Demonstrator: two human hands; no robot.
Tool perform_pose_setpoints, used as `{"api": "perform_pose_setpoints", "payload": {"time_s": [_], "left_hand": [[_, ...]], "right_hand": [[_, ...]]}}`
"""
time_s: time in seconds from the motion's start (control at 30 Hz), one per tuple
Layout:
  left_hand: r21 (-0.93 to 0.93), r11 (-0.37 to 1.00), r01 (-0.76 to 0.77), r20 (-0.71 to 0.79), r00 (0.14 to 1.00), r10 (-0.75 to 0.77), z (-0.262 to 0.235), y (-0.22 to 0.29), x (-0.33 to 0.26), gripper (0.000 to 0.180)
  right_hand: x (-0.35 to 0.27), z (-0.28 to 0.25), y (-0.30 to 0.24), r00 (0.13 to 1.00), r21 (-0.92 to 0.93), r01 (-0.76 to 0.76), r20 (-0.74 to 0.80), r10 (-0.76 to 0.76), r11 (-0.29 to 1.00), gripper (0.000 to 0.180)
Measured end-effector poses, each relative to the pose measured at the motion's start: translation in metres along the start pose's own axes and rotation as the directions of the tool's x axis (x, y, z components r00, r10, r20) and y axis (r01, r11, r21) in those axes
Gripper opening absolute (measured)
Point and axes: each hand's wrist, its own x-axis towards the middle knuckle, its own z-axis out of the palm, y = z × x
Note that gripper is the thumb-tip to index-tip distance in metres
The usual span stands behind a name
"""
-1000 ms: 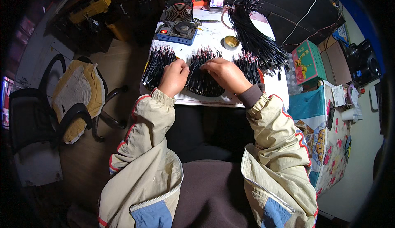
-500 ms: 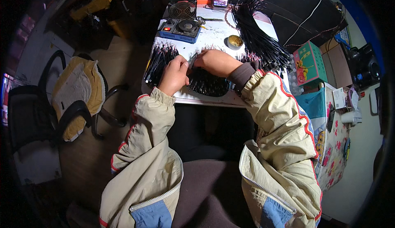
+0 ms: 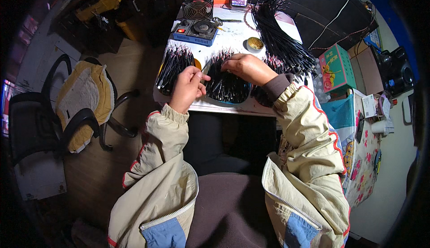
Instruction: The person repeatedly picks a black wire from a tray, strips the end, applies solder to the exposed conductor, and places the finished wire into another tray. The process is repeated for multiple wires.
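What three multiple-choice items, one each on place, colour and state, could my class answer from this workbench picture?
1. Where does the right hand rest?
A. on the middle pile of black wires
B. on the office chair
C. on the floor

2. What colour is the box at the table's right edge?
A. white
B. green
C. black

3. How is the left hand held?
A. flat and open
B. out of sight
C. fingers pinched together

Answers: 1 A, its fingers lie on that pile; 2 B, its sides show green; 3 C, thumb meets fingertips.
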Motion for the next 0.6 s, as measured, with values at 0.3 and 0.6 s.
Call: {"api": "perform_pose_setpoints", "payload": {"time_s": [0.3, 0.6], "left_hand": [[-0.037, 0.999, -0.024, -0.023, 0.999, 0.023, 0.016, -0.009, -0.003, 0.013], [-0.098, 0.994, -0.037, -0.036, 0.999, 0.034, 0.017, -0.011, -0.002, 0.012]], "right_hand": [[-0.016, 0.008, 0.005, 0.964, 0.009, -0.145, -0.225, 0.143, 0.989, 0.014], [-0.015, -0.001, 0.002, 0.809, 0.001, -0.355, -0.5, 0.308, 0.935, 0.012]]}}
